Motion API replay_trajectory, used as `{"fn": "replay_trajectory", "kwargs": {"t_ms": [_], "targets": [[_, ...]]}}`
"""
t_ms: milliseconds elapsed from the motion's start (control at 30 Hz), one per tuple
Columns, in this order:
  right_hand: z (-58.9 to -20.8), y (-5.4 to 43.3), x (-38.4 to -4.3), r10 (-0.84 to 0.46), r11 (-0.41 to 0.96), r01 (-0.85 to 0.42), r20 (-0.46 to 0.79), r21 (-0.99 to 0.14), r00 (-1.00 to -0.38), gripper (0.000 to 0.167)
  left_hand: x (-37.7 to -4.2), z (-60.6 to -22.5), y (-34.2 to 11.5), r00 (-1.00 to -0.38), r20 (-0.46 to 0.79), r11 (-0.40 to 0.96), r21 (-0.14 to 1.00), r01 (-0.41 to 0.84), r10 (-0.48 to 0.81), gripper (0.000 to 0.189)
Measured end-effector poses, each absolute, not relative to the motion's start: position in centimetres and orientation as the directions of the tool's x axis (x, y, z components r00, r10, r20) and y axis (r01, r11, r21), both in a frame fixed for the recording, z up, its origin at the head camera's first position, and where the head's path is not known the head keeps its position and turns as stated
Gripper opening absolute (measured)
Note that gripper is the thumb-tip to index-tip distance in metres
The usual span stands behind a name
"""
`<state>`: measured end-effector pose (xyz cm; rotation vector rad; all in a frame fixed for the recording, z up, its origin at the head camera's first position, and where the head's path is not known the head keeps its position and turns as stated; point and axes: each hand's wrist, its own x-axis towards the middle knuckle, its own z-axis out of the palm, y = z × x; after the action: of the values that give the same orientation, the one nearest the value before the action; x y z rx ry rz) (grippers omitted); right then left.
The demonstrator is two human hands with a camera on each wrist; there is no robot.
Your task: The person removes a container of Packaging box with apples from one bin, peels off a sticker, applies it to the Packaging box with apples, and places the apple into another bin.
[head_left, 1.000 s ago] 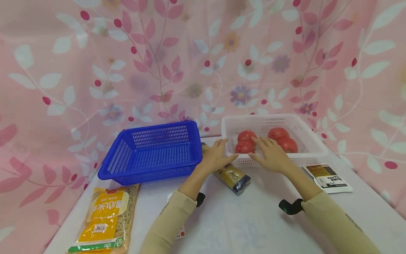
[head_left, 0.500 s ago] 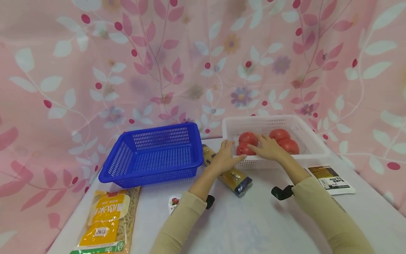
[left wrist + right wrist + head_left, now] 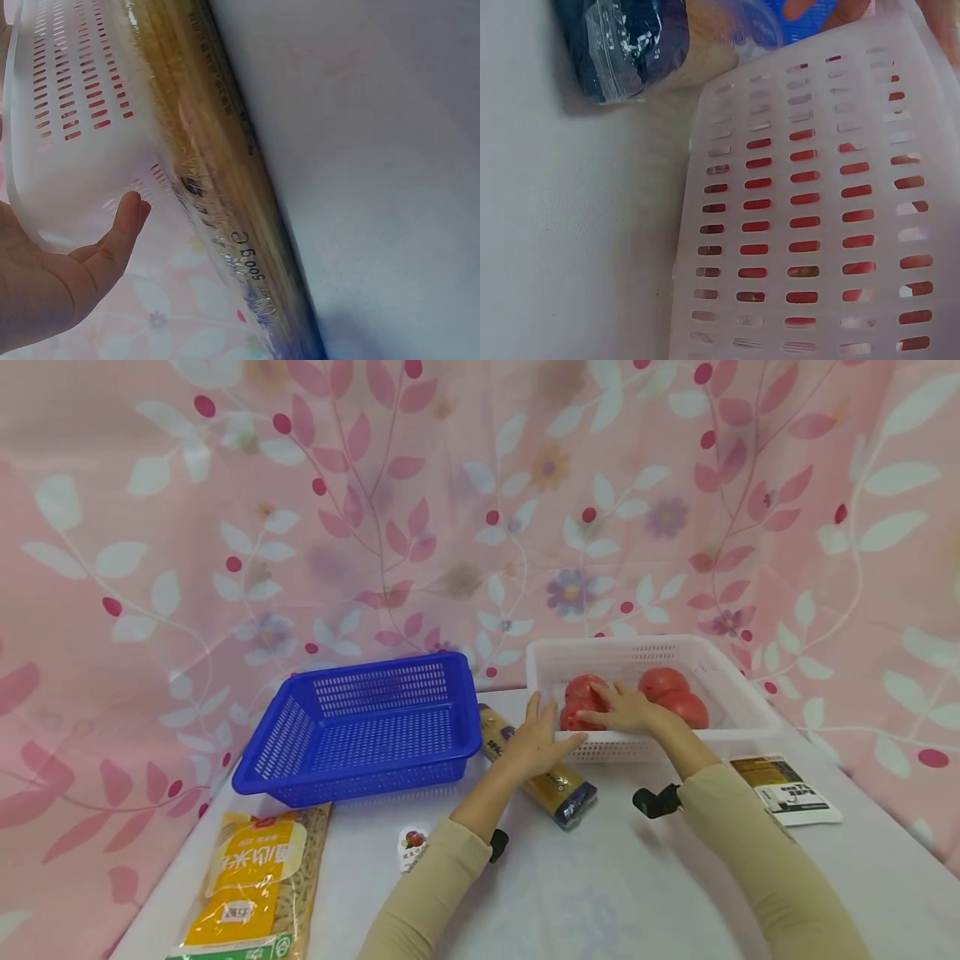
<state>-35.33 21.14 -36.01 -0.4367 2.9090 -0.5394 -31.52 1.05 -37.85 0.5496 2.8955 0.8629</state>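
Note:
In the head view, several red tomatoes (image 3: 682,708) sit in the white perforated basket (image 3: 738,735) in two close pairs. My right hand (image 3: 633,712) reaches over the basket's front rim, its spread fingers at the left pair of tomatoes (image 3: 572,716). My left hand (image 3: 536,745) is beside the basket's front left corner, fingers extended, thumb toward the front wall; nothing shows in its grasp. Under the left hand a gold spaghetti pack (image 3: 557,785) lies slanted on the table. In the right wrist view, red tomatoes show through slots of the basket wall (image 3: 780,172).
A blue perforated basket (image 3: 367,781) stands left of the white one, with nothing in it. A yellow bag of dry food (image 3: 251,885) lies at the front left. A white-and-brown packet (image 3: 787,789) lies at right, and a small white label (image 3: 412,843) shows beside the left sleeve.
My right hand has shifted left and lower, from between the two tomato pairs to over the left pair. My left hand has moved slightly right, along the basket's corner.

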Motion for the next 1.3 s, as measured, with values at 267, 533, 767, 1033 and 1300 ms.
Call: {"fn": "replay_trajectory", "kwargs": {"t_ms": [267,533,767,1033,1300], "targets": [[-36.8,21.8,-36.3,-0.316,0.897,-0.272,-0.075,-0.349,-0.946,0.091,-31.5,-38.3,1.4,-0.928,0.034,0.788,0.517,0.334,0.371,0.088],[-37.4,22.5,-36.6,-0.316,0.872,-0.256,-0.082,-0.417,-0.945,0.095,-31.8,-38.2,2.0,-0.92,0.035,0.811,0.461,0.361,0.391,0.086],[-37.1,22.5,-36.3,-0.321,0.854,-0.249,-0.086,-0.456,-0.943,0.096,-32.4,-37.1,2.5,-0.901,0.05,0.872,0.237,0.429,0.43,0.086],[-37.0,22.2,-36.3,-0.325,0.858,-0.279,-0.034,-0.432,-0.945,0.091,-33.6,-35.8,4.5,-0.858,0.028,0.837,0.206,0.508,0.514,0.099],[-36.8,22.0,-36.5,-0.394,0.838,-0.353,-0.014,-0.417,-0.919,0.078,-34.9,-35.0,7.4,-0.903,0.015,0.855,0.317,0.412,0.429,0.086]]}}
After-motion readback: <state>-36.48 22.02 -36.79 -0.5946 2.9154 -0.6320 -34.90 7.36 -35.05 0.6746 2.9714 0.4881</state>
